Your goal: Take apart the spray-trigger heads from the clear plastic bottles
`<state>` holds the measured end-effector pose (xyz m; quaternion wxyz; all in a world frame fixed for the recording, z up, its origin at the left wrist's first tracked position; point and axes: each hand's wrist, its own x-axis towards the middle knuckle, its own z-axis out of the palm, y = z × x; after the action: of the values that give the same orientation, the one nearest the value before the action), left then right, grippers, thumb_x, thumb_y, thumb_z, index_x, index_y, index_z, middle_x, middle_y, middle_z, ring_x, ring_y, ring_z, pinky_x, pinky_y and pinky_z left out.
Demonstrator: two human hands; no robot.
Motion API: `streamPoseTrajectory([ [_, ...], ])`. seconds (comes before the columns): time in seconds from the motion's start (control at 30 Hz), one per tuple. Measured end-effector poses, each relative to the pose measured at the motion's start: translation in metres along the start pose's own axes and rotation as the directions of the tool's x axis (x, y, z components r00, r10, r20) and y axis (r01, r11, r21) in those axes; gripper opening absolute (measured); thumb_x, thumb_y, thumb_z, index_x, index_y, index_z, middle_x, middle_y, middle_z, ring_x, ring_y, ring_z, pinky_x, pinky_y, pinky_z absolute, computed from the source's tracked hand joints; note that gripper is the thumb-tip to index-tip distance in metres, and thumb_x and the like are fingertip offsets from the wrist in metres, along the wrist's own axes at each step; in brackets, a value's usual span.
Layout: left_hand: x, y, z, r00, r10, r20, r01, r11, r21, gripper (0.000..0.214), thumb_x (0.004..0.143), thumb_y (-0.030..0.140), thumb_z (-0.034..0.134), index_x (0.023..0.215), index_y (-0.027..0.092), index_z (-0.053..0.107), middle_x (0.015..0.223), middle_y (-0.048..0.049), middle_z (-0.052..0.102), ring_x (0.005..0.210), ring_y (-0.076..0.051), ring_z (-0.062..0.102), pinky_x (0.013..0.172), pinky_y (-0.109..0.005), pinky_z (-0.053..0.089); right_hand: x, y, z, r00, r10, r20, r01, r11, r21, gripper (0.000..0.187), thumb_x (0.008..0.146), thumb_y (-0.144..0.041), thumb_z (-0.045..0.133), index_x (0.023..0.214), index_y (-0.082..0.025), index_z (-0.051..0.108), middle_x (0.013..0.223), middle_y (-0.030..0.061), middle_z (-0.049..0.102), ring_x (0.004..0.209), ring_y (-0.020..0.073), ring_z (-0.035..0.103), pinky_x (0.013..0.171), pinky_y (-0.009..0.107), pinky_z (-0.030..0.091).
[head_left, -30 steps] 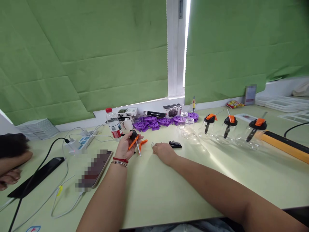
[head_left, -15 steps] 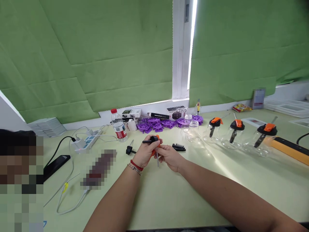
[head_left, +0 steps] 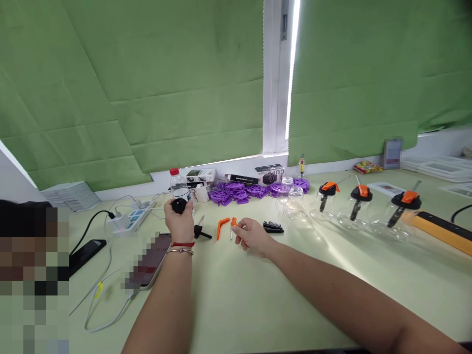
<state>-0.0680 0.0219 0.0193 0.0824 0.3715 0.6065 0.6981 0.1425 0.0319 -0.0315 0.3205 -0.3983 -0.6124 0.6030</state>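
My left hand [head_left: 179, 221] is raised over the table with its fingers closed round a small round black cap [head_left: 178, 205]. My right hand [head_left: 251, 236] rests on the table and pinches a small orange piece with a thin metal pin [head_left: 233, 224]. An orange curved lever [head_left: 221, 227] lies on the table between the hands. A black T-shaped part [head_left: 200, 231] lies just right of my left wrist. A black comb-like part [head_left: 273, 226] sits beyond my right hand.
Three glass jars with black and orange lids [head_left: 359, 198] stand at the right, with empty jars [head_left: 293, 201] and purple plastic parts [head_left: 250, 189] behind. A water bottle [head_left: 177, 187], power strip [head_left: 129, 219], phones [head_left: 85, 252] and cables lie at left. Another person sits at the left edge.
The hands, joined on the assembly half a second ago, have separated. My left hand moved left and up with the black cap. The orange lever now lies on the table.
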Motion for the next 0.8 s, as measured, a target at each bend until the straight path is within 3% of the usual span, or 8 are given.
streamPoseTrajectory([
  [0.03,0.007,-0.009,-0.005,0.997,0.055,-0.061,-0.046,0.989,0.139,0.041,0.07,0.034,0.069,0.104,0.023,0.05,0.088,-0.0022,0.06,0.081,-0.015,0.06,0.074,-0.027,0.047,0.005,0.003,0.0,0.999,-0.015,-0.029,0.013,0.996,-0.087,0.031,0.08,-0.05,0.059,0.082,-0.02,0.047,0.062,-0.0008,0.063,0.039,0.0077,0.045,0.043,0.022,0.032],
  [0.07,0.012,-0.017,-0.009,0.997,0.069,-0.043,-0.056,0.967,0.248,0.04,0.068,0.03,0.07,0.103,0.022,0.052,0.09,-0.0043,0.061,0.087,-0.019,0.06,0.078,-0.031,0.046,0.01,0.005,0.002,0.998,-0.033,-0.055,0.024,0.987,-0.162,0.028,0.081,-0.047,0.058,0.083,-0.021,0.048,0.063,-0.0013,0.062,0.04,0.0079,0.044,0.044,0.022,0.033],
  [0.2,0.019,-0.043,-0.015,0.993,-0.067,0.102,0.018,0.91,0.415,0.04,0.063,0.015,0.067,0.102,0.018,0.058,0.091,-0.0128,0.062,0.093,-0.03,0.06,0.083,-0.042,0.044,0.02,0.004,0.014,0.988,-0.109,-0.106,0.06,0.919,-0.39,0.011,0.082,-0.027,0.055,0.091,-0.021,0.053,0.079,0.003,0.062,0.058,0.0127,0.052,0.053,0.024,0.036],
  [0.27,0.019,-0.049,-0.015,0.984,-0.107,0.141,0.022,0.863,0.505,0.043,0.064,0.013,0.065,0.106,0.016,0.058,0.096,-0.0173,0.061,0.093,-0.033,0.061,0.082,-0.044,0.044,0.021,0.0,0.023,0.986,-0.136,-0.098,0.071,0.868,-0.491,0.011,0.08,-0.017,0.052,0.091,-0.02,0.054,0.083,0.0046,0.061,0.066,0.0148,0.054,0.056,0.025,0.036],
  [0.37,0.019,-0.053,-0.014,0.971,-0.116,0.208,-0.046,0.766,0.641,0.043,0.066,0.013,0.062,0.109,0.014,0.059,0.099,-0.0202,0.061,0.094,-0.034,0.061,0.081,-0.043,0.045,0.018,-0.009,0.035,0.988,-0.132,-0.083,0.056,0.796,-0.603,0.011,0.078,-0.011,0.049,0.084,-0.018,0.054,0.079,0.0044,0.057,0.065,0.0147,0.051,0.055,0.025,0.033],
  [0.53,0.02,-0.057,-0.012,0.949,-0.159,0.273,-0.107,0.65,0.752,0.04,0.067,0.013,0.061,0.107,0.012,0.062,0.1,-0.0207,0.064,0.103,-0.035,0.058,0.084,-0.041,0.046,0.019,-0.013,0.046,0.992,-0.056,-0.116,-0.029,0.779,-0.626,0.005,0.078,-0.014,0.051,0.08,-0.017,0.054,0.078,0.004,0.055,0.059,0.0131,0.049,0.052,0.024,0.031],
  [0.73,0.018,-0.051,-0.013,0.926,-0.218,0.31,-0.137,0.569,0.811,0.037,0.068,0.017,0.058,0.104,0.012,0.063,0.101,-0.0225,0.066,0.099,-0.037,0.06,0.078,-0.043,0.047,0.024,-0.004,0.046,0.978,-0.192,-0.083,0.08,0.708,-0.701,0.013,0.073,-0.019,0.059,0.086,-0.015,0.057,0.096,0.0099,0.057,0.078,0.0176,0.055,0.061,0.025,0.037],
  [0.8,0.017,-0.045,-0.013,0.919,-0.248,0.305,-0.149,0.498,0.854,0.037,0.07,0.021,0.056,0.106,0.015,0.061,0.105,-0.021,0.066,0.098,-0.037,0.061,0.074,-0.042,0.048,0.023,-0.003,0.044,0.974,-0.221,-0.045,0.115,0.657,-0.745,0.015,0.072,-0.019,0.06,0.087,-0.015,0.058,0.098,0.0097,0.057,0.084,0.0192,0.056,0.065,0.026,0.039],
])
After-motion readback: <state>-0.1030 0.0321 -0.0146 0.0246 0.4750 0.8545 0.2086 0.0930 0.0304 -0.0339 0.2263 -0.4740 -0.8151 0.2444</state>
